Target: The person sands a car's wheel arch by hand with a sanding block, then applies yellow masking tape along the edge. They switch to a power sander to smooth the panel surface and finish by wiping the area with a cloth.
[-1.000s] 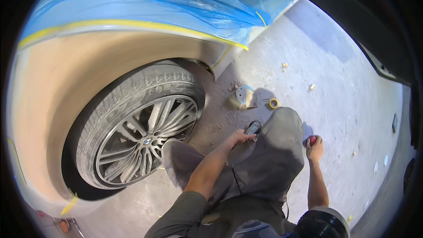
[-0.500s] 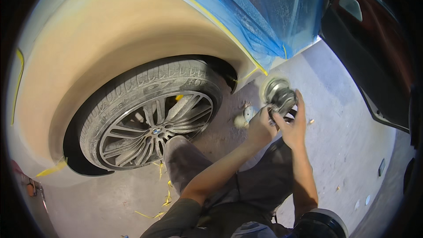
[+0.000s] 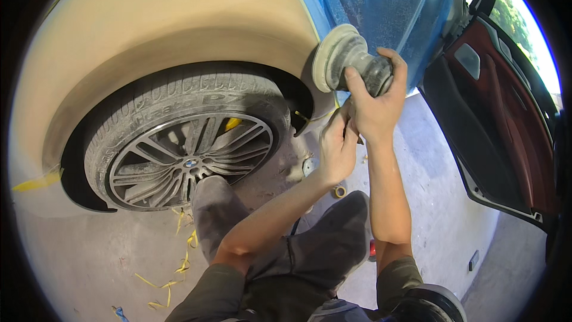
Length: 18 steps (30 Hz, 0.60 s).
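Note:
A dusty disc sander (image 3: 357, 59) with a round pale pad is raised beside the fender, its pad tilted toward the panel. My right hand (image 3: 381, 101) is wrapped round the dark top of its body, thumb on the near side. Just below, my left hand (image 3: 338, 149) is closed at the sander's lower end, which the right hand and wrist largely hide. The sanded beige fender (image 3: 179, 18) curves over the wheel to the left. Whether the pad touches the panel edge I cannot tell.
A dusty tyre and alloy wheel (image 3: 190, 164) stand against my knee. Blue masking film (image 3: 393, 12) covers the car's side. An open door (image 3: 500, 107) juts out at right. Tape strips (image 3: 187, 250), a tape roll (image 3: 339, 191) and a small dark block (image 3: 473, 260) lie on the floor.
Both hands have raised the sander up and left toward the fender's rear edge. Its pad has turned to face the panel. My view has shifted, showing more of the door.

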Available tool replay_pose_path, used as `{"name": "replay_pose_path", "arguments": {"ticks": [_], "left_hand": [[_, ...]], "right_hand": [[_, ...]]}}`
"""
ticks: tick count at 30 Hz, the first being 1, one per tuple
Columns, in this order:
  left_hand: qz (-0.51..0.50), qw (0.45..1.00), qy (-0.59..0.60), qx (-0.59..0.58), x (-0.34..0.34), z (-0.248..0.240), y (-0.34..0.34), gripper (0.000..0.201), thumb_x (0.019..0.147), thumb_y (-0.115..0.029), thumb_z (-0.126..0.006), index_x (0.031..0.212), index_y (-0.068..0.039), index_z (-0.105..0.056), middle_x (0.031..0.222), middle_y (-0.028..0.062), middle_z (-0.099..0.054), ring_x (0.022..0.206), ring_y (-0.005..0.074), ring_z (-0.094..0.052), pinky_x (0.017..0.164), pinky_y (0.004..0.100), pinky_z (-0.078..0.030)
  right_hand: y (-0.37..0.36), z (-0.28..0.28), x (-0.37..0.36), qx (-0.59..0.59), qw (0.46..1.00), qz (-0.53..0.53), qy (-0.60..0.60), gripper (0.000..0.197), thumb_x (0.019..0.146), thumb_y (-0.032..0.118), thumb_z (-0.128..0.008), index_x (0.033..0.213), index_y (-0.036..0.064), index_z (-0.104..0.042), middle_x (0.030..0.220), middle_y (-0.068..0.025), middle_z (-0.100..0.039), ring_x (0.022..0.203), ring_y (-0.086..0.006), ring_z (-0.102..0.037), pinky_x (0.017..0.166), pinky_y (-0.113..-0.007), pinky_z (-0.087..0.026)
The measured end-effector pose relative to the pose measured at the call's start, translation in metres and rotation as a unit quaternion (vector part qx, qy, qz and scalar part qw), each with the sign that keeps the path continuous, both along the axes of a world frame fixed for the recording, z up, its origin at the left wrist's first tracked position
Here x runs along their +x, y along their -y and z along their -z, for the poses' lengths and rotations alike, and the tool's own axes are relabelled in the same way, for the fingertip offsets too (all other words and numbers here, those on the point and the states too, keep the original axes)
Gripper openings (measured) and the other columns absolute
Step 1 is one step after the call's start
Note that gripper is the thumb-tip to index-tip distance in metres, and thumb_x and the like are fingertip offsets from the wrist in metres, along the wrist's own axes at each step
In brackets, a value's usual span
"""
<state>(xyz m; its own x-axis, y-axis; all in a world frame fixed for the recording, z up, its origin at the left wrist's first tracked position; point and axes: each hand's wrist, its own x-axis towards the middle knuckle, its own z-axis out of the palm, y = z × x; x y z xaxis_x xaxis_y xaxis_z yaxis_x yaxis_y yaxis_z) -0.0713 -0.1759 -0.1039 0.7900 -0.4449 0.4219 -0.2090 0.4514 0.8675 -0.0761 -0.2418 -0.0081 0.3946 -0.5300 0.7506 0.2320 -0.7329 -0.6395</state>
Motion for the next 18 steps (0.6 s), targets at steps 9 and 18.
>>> {"name": "replay_pose_path", "arguments": {"ticks": [9,18], "left_hand": [[0.023,0.993,-0.027,-0.109,0.044,0.004,0.013,0.033,0.107,-0.011,-0.049,0.135,0.004,-0.057,0.095,0.0099,-0.067,0.067,0.0125,-0.057,0.058,0.0295,-0.048],[-0.007,0.967,-0.034,-0.253,0.044,-0.014,-0.009,0.020,0.106,-0.011,-0.053,0.117,0.004,-0.060,0.099,0.0039,-0.064,0.073,0.0085,-0.056,0.061,0.0255,-0.046]], "right_hand": [[-0.008,-0.011,0.041,-0.114,0.990,0.037,0.073,0.056,0.074,0.017,-0.081,0.123,0.0020,-0.057,0.118,-0.0160,-0.058,0.107,-0.0311,-0.060,0.096,-0.040,-0.048],[-0.053,-0.046,0.048,-0.219,0.973,0.010,0.071,0.056,0.069,0.014,-0.082,0.120,0.0040,-0.061,0.117,-0.0154,-0.058,0.104,-0.0307,-0.058,0.088,-0.039,-0.051]]}}
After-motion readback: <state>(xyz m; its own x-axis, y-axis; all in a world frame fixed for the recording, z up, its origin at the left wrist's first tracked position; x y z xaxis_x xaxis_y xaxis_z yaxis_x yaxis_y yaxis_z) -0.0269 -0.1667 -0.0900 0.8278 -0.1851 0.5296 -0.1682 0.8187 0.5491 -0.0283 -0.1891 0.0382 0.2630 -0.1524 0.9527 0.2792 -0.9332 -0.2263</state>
